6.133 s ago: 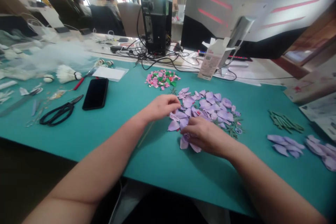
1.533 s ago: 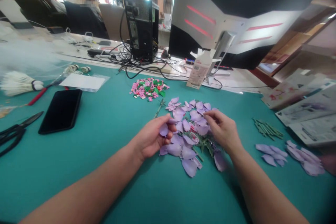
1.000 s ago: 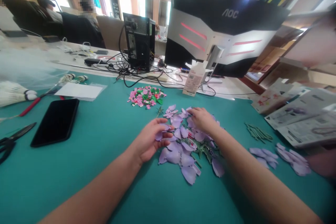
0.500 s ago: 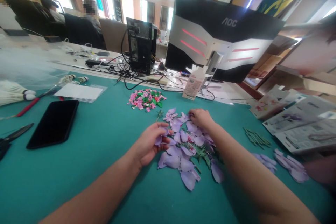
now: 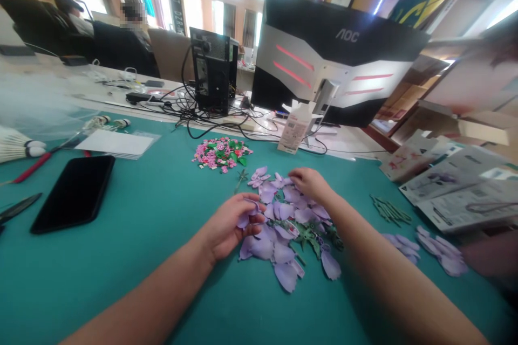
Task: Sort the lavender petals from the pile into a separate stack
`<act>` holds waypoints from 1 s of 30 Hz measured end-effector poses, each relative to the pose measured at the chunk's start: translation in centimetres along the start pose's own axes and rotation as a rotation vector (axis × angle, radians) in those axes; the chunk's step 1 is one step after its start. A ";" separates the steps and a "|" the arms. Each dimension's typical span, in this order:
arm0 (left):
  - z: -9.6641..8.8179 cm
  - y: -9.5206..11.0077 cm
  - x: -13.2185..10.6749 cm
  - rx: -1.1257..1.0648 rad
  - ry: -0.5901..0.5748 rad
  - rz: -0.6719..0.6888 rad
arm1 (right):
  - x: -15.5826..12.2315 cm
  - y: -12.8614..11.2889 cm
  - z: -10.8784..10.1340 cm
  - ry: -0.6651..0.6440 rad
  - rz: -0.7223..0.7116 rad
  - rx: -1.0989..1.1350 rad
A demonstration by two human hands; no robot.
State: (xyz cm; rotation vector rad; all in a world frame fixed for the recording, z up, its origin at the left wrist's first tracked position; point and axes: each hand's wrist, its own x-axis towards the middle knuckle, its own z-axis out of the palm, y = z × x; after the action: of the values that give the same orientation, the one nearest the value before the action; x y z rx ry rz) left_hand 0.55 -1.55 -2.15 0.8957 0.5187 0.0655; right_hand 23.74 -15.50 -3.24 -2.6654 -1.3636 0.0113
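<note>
A heap of lilac paper petals lies on the teal mat in front of me, with small green leaf bits mixed in. My left hand is curled at the heap's left edge and pinches one lilac petal between thumb and fingers. My right hand rests on the far side of the heap, fingers bent down onto the petals; what its fingertips grip is hidden.
A pile of pink and green pieces lies beyond the heap. A black phone, scissors and shuttlecock are left. Green stems, more petals, papers right. Monitor, carton, cables behind.
My right hand has reached from the heap's right side to its far edge. My left hand keeps its petal and has barely moved. The view has tilted up a little.
</note>
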 end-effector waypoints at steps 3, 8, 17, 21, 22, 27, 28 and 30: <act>-0.1 -0.1 0.1 -0.002 -0.003 0.000 | 2.0 0.6 0.9 -0.022 0.042 -0.129; -0.1 0.0 0.0 -0.021 -0.005 -0.023 | 3.4 0.7 1.5 -0.081 0.031 -0.173; 0.4 0.1 -0.5 -0.144 -0.011 -0.090 | 1.4 -0.8 -1.0 0.069 0.072 -0.089; 0.6 -0.3 -0.4 -0.194 -0.021 -0.142 | -2.0 -4.3 -2.5 0.234 -0.009 0.436; 0.7 -0.4 -0.4 -0.202 -0.024 -0.159 | -2.9 -5.5 -2.6 0.223 -0.040 0.548; 0.8 -0.8 -0.3 -0.215 -0.096 -0.194 | -6.3 -10.1 -1.7 0.147 -0.185 0.730; 0.9 -0.8 -0.3 -0.209 -0.091 -0.197 | -6.5 -10.2 -1.6 0.152 -0.200 0.728; 1.0 -0.7 -0.4 -0.184 -0.045 -0.197 | -6.5 -9.3 -1.5 0.184 -0.191 0.704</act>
State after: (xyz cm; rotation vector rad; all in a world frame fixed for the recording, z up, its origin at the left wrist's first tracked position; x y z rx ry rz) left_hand 0.51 -2.83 -2.00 0.6619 0.5470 -0.0847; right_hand 12.54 -15.59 -0.89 -1.9051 -1.2501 0.1839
